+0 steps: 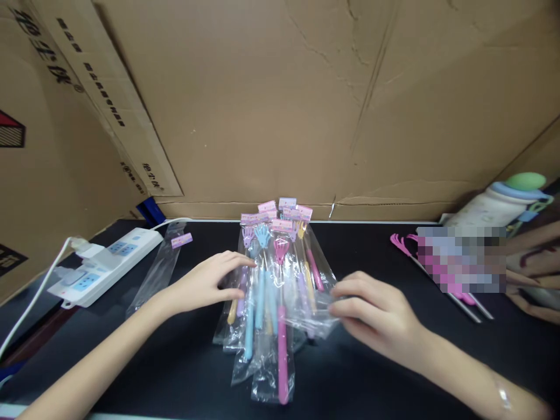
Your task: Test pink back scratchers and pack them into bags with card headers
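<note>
Several back scratchers in clear plastic bags lie overlapped in a pile on the black table, with pink and purple header cards at the far end. A pink back scratcher (283, 356) is on top, its hand-shaped head away from me. My left hand (214, 280) rests at the pile's left side, fingers stretched and thumb apart. At the pile's right side, my right hand (376, 315) has its fingers closed on a clear plastic bag (312, 319), which looks crumpled and a little blurred. What that bag contains, if anything, cannot be made out.
A white power strip (107, 265) with plugs and a cable stands at left, beside an empty bag with a header card (181, 240). At right lie unbagged pink back scratchers (431, 277), a bottle (490, 204) and another person's hands (536, 268). Cardboard (262, 116) walls the back.
</note>
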`<state>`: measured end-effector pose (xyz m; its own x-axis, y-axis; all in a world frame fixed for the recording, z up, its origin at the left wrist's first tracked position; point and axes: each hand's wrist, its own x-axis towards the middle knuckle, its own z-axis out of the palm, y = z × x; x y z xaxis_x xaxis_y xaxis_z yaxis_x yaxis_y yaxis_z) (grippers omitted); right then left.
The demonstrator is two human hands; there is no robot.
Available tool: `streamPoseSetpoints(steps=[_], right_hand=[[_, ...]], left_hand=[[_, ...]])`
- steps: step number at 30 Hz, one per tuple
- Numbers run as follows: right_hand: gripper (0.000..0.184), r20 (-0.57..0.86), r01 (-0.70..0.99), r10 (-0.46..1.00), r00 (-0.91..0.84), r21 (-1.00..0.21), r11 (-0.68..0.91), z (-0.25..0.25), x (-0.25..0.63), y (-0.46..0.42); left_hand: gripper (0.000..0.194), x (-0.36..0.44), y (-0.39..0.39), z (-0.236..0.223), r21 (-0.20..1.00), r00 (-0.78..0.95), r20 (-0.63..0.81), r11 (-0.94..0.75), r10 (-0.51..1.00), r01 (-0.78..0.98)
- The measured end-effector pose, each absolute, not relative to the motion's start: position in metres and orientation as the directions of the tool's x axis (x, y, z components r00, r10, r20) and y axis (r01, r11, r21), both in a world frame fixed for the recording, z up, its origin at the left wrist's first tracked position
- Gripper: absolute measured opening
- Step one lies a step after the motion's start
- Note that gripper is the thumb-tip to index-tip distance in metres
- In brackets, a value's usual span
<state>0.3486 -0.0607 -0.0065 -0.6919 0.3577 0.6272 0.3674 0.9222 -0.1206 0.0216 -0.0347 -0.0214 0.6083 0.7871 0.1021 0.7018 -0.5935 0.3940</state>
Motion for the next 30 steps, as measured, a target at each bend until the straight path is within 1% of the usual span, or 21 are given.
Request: streamPoseSetpoints(steps=[2, 4, 7, 10, 12, 13, 15, 17, 18, 19, 20, 21, 22, 24, 26, 28, 30], right_hand=[[0.014, 0.599, 0.405, 0.355, -0.718, -0.054, 0.913, 0.000, 0.374, -0.060], [0.014, 0.557, 0.479, 0.393, -0.731, 0.009, 0.878, -0.002, 0.398, -0.059], [0.016, 0.523, 0.581, 0.456, -0.720, 0.096, 0.808, -0.011, 0.430, -0.051], [0.020, 0.499, 0.668, 0.525, -0.689, 0.158, 0.727, -0.011, 0.449, -0.039], [0.021, 0.534, 0.718, 0.564, -0.630, 0.125, 0.684, -0.003, 0.445, -0.033], [0.019, 0.563, 0.729, 0.572, -0.597, 0.083, 0.679, 0.002, 0.437, -0.033], [0.017, 0.598, 0.692, 0.562, -0.572, -0.016, 0.722, 0.010, 0.410, -0.035], [0.037, 0.520, 0.625, 0.574, -0.633, -0.094, 0.775, 0.012, 0.375, -0.039], [0.040, 0.487, 0.598, 0.569, -0.663, -0.114, 0.794, 0.010, 0.359, -0.041], [0.033, 0.466, 0.589, 0.572, -0.674, -0.128, 0.798, 0.007, 0.346, -0.041], [0.023, 0.462, 0.593, 0.580, -0.671, -0.135, 0.794, 0.002, 0.336, -0.041], [0.016, 0.465, 0.601, 0.584, -0.665, -0.131, 0.789, -0.003, 0.331, -0.040], [0.014, 0.475, 0.616, 0.589, -0.654, -0.118, 0.779, -0.009, 0.330, -0.038], [0.017, 0.502, 0.645, 0.588, -0.635, -0.074, 0.761, -0.017, 0.335, -0.035], [0.020, 0.512, 0.658, 0.579, -0.635, -0.033, 0.752, -0.021, 0.343, -0.034], [0.019, 0.512, 0.658, 0.567, -0.645, -0.004, 0.753, -0.020, 0.346, -0.036], [0.015, 0.502, 0.653, 0.558, -0.661, 0.017, 0.757, -0.017, 0.341, -0.037]], left_hand=[[0.031, 0.017, -0.036, -0.025, 0.408, 0.586, 0.095, -0.568, 0.805, 0.715], [0.023, 0.017, -0.038, -0.028, 0.397, 0.541, 0.104, -0.533, 0.835, 0.747], [0.022, 0.019, -0.038, -0.026, 0.389, 0.485, 0.123, -0.492, 0.866, 0.779], [0.020, 0.024, -0.035, -0.019, 0.363, 0.453, 0.183, -0.489, 0.872, 0.793], [0.018, 0.033, -0.032, -0.014, 0.298, 0.467, 0.271, -0.535, 0.841, 0.790], [0.017, 0.040, -0.032, -0.011, 0.251, 0.496, 0.328, -0.580, 0.804, 0.775], [0.016, 0.059, -0.032, -0.008, 0.132, 0.574, 0.448, -0.686, 0.685, 0.716], [0.015, 0.080, -0.033, -0.006, 0.004, 0.632, 0.544, -0.755, 0.551, 0.656], [0.015, 0.088, -0.034, -0.005, -0.043, 0.645, 0.578, -0.770, 0.500, 0.636], [0.015, 0.095, -0.035, -0.004, -0.065, 0.645, 0.604, -0.778, 0.468, 0.625], [0.016, 0.099, -0.035, -0.003, -0.057, 0.632, 0.624, -0.780, 0.460, 0.624], [0.018, 0.101, -0.035, -0.003, -0.016, 0.607, 0.635, -0.778, 0.477, 0.628], [0.020, 0.100, -0.035, -0.003, 0.049, 0.578, 0.633, -0.772, 0.514, 0.633], [0.021, 0.094, -0.035, -0.003, 0.187, 0.534, 0.594, -0.749, 0.602, 0.636], [0.020, 0.087, -0.034, -0.006, 0.266, 0.528, 0.546, -0.732, 0.651, 0.627], [0.019, 0.085, -0.033, -0.010, 0.252, 0.539, 0.553, -0.744, 0.636, 0.619], [0.018, 0.087, -0.033, -0.014, 0.183, 0.554, 0.598, -0.772, 0.579, 0.609]])
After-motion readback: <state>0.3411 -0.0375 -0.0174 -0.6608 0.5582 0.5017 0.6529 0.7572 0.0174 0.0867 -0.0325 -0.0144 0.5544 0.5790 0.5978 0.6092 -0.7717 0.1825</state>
